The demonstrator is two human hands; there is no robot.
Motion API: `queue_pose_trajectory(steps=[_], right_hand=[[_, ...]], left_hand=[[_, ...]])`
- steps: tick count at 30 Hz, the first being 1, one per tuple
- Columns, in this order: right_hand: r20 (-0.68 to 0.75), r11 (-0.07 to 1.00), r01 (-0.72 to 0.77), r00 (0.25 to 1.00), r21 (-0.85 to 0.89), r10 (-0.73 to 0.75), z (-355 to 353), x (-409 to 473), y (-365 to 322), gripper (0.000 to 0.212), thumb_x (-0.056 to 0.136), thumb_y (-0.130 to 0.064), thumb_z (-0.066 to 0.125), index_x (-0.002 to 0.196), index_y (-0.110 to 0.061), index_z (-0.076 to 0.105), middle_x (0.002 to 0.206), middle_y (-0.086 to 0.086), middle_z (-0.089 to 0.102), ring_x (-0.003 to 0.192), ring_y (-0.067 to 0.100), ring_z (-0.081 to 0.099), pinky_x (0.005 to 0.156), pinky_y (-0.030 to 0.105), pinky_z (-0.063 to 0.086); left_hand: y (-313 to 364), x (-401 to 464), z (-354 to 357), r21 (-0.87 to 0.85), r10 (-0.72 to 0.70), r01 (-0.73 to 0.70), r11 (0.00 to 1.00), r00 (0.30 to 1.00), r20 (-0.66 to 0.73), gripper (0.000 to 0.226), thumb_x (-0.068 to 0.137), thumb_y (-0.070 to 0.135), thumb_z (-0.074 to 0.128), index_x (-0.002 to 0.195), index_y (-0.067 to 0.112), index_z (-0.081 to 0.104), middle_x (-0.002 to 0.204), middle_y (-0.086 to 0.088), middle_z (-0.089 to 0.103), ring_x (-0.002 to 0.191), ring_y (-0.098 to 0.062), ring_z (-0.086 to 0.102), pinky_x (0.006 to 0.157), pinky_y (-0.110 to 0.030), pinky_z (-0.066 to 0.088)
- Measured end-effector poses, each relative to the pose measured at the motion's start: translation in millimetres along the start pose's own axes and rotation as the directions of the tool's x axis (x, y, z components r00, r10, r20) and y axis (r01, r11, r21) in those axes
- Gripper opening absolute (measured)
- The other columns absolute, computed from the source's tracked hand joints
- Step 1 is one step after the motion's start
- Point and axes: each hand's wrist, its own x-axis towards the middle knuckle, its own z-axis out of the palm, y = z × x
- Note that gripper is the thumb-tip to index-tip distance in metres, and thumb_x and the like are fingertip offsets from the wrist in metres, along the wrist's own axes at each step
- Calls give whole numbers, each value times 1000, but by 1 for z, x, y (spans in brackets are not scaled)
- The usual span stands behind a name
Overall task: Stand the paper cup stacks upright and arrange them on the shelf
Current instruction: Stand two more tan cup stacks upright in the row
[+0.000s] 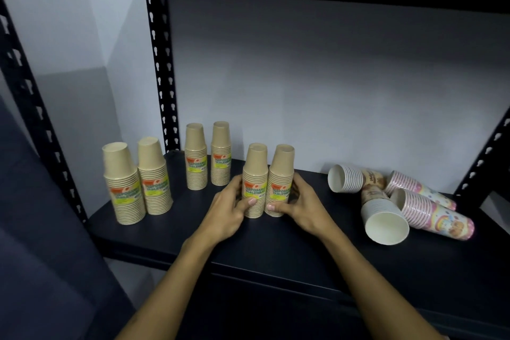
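Both hands steadied a twin pack of kraft cups in the middle of the shelf

The left hand [226, 208] and right hand [299, 205] curled round the lower half of the middle kraft pack [267, 182], standing upright on the dark shelf [303, 251], right of two other upright kraft packs [136, 182] [208, 157]. It looked light, crushable and top-heavy, its wrap probably slick; a low grip on both sides seemed soundest. Farther right of it, the printed stacks [397, 199] lay tipped in a heap.
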Motion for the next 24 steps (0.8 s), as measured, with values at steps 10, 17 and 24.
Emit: queue_pose_trajectory(steps=[10,17,24], right_hand=[[112,999,51,992,11,-51,63,13,-23,79,68,-30,92,135,-27,49,127,-12,67,120,3,62,105,35,51],[153,999,46,987,11,-48,84,29,-34,83,66,-36,92,136,-28,49,129,-10,66,120,5,62,106,40,50],[125,1000,11,992,18,-13,91,34,-26,74,70,-28,91,132,-25,51,127,-7,68,119,7,63,105,39,51]], left_hand=[[-17,-36,-57,43,-19,24,999,994,-111,53,97,14,62,145,18,41,139,8,59,129,-1,54,109,-32,45],[-21,-42,-58,200,31,45,979,932,-362,46,94,22,63,138,28,50,116,4,57,115,-15,60,101,-45,50],[-22,-41,-53,180,18,61,982,912,-409,51,97,12,61,144,20,42,133,3,63,124,-9,58,104,-40,50]])
